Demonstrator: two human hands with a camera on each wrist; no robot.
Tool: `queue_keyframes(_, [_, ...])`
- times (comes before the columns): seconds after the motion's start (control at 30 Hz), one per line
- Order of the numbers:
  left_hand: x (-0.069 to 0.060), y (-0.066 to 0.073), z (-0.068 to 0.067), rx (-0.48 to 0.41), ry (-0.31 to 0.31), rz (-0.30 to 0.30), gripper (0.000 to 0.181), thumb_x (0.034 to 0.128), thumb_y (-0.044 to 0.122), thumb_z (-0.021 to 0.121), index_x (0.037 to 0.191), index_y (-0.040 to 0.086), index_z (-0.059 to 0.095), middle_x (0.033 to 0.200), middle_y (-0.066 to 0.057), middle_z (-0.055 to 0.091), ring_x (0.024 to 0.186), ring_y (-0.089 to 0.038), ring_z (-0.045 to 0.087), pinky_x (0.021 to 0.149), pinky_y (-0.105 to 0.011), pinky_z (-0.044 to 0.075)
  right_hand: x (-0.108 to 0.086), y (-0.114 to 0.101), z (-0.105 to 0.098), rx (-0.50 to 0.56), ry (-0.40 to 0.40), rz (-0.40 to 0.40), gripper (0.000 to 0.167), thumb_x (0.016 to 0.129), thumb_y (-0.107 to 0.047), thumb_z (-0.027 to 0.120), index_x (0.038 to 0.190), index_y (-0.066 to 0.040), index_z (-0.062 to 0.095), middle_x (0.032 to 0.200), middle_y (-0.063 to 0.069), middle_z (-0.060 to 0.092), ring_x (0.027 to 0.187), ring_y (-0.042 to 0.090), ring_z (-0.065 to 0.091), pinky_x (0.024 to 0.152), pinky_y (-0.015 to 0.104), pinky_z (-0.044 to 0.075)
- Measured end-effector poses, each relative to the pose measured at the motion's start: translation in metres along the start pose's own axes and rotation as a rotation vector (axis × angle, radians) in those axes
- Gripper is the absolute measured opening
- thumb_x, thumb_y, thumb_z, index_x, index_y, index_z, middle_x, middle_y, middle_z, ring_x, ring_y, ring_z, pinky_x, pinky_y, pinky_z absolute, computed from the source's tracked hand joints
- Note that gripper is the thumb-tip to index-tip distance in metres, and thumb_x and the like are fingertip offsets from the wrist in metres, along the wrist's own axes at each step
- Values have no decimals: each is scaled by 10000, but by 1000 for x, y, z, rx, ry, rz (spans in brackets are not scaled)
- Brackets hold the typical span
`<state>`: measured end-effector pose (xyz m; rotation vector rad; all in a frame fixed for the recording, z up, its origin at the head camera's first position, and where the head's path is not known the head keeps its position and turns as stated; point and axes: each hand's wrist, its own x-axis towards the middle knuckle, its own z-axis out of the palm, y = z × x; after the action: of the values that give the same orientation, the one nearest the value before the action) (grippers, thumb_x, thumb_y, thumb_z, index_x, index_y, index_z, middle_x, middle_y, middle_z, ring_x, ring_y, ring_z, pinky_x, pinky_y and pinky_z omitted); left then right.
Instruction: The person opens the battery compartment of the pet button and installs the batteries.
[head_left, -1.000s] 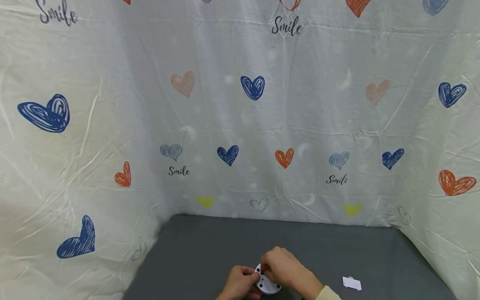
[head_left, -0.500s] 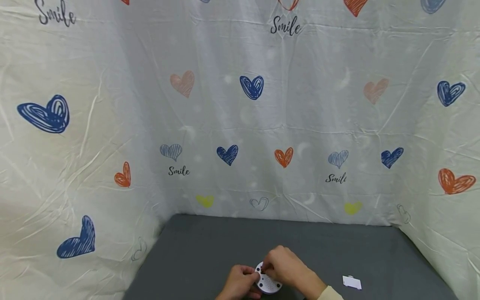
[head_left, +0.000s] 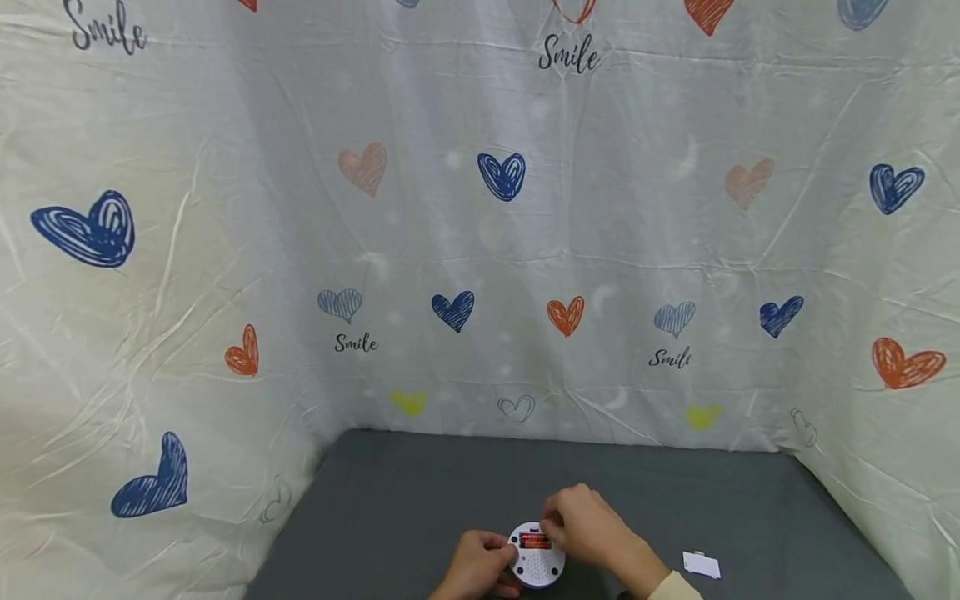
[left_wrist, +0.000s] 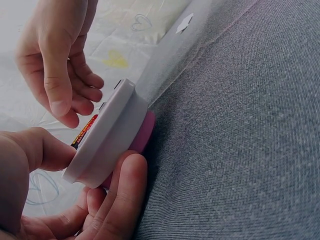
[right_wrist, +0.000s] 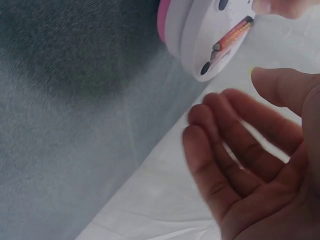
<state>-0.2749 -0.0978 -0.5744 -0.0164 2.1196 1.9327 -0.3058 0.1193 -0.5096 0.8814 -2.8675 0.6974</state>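
L hand (head_left: 482,562) pinches rim of rnd. white device (head_left: 537,572), thumb on batt. face, fingers at pink base (left_wrist: 145,132); device is btwn both hands at near side of grey table (head_left: 420,500), batt. face up; contact w/ table can't be confirmed; red batt. cells (head_left: 536,542) recessed in that face, qty. unclear; R hand (head_left: 588,525) just beside device, apart from it, fingers loosely bent, thumb spread; small white plate (head_left: 702,565) flat on table, R of R hand; heart-print cloth (head_left: 420,233) hangs behind.
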Motion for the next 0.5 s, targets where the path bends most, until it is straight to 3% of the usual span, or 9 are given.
queue_keyframes(0.23, [0, 0, 0, 7, 0, -6, 240, 923, 29, 616, 1086, -131, 689, 892, -153, 737, 662, -204, 779, 613, -316, 699, 4, -4, 6, 88, -77, 232, 341, 981, -394, 784, 896, -66, 823, 814, 13, 757, 707, 145, 695, 580, 350, 611])
queue_keyframes(0.43, [-1, -2, 0, -13, -7, 27, 237, 909, 31, 617, 1074, -124, 688, 880, -135, 738, 645, -194, 765, 599, -319, 696, 3, -10, 17, 120, -104, 325, 485, 956, -518, 777, 658, -138, 729, 618, -24, 623, 566, 142, 570, 470, 271, 431])
queue_keyframes(0.5, [-1, -2, 0, -16, -8, 34, 234, 906, 31, 615, 1067, -123, 689, 871, -132, 739, 643, -195, 765, 598, -322, 696, 3, -12, 19, 115, -88, 333, 483, 941, -521, 786, 648, -145, 709, 607, -37, 596, 554, 132, 553, 464, 258, 411])
